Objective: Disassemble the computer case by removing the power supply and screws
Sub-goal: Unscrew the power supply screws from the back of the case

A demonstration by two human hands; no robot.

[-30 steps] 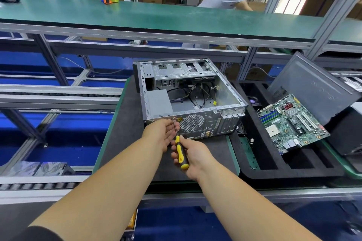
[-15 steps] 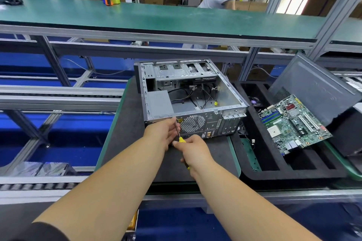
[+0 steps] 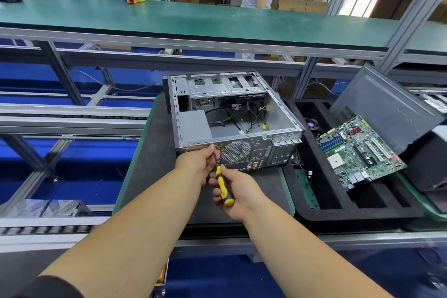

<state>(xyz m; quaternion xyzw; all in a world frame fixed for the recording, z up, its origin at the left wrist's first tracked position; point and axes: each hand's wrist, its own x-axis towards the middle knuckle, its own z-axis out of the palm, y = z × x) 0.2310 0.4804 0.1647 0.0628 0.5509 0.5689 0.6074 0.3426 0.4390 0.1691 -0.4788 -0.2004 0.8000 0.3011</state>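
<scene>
An open grey computer case (image 3: 278, 113) lies on its side on a dark mat, back panel toward me, with loose cables inside. The grey power supply (image 3: 194, 124) sits in its near left corner. My right hand (image 3: 235, 192) grips the yellow-and-black handle of a screwdriver (image 3: 222, 186). The thin shaft runs up to the back panel's upper left, beside the fan grille (image 3: 235, 151). My left hand (image 3: 198, 161) pinches the shaft near its tip, against the panel. The screw under the tip is hidden by my fingers.
A black foam tray (image 3: 321, 208) to the right holds a green motherboard (image 3: 358, 152) and a leaning grey side panel (image 3: 384, 106). A green shelf (image 3: 193, 22) runs above at the back, with a person standing behind it. Roller conveyor rails (image 3: 72, 116) lie to the left.
My right hand has turned on the screwdriver: the yellow handle was covered half a second ago and now shows again. The left hand stays at the shaft. The person behind has stood up.
</scene>
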